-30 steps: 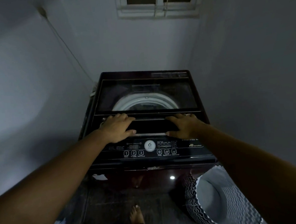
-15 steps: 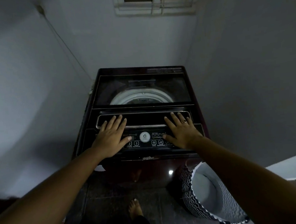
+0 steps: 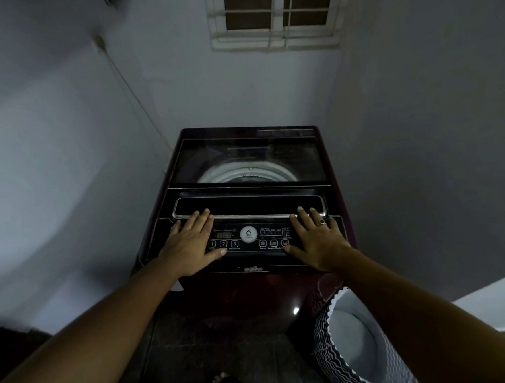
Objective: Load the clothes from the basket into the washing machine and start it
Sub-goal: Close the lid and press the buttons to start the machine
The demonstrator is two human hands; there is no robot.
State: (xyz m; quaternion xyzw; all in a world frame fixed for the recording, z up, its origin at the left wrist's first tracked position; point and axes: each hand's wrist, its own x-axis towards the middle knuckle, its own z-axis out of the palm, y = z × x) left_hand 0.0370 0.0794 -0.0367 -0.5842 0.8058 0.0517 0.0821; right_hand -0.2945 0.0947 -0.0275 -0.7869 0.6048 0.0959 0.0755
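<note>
A dim, narrow room with pale walls, a barred window [image 3: 274, 10] high on the far wall and a dark tiled floor [image 3: 211, 343] below. Against that far wall stands the washing machine [image 3: 258, 289], maroon and glossy, its glass lid [image 3: 243, 159] lying flat and shut, with the white drum ring showing through; what sits inside the drum is too dark to tell. Both hands are down flat on top. The left hand [image 3: 190, 245] has straight fingers held close together, tips touching the chrome lid handle [image 3: 246, 205], palm over the left end of the control panel [image 3: 248, 236]. The right hand [image 3: 317, 240], a ring [image 3: 322, 221] on one finger, mirrors it on the panel's right end, fingers straight and slightly spread, gripping nothing. The zigzag-patterned basket [image 3: 331, 350] stands on the floor just beside the machine's front right corner, pale lining showing. A bare foot [image 3: 219, 379] peeks in at the bottom edge.
</note>
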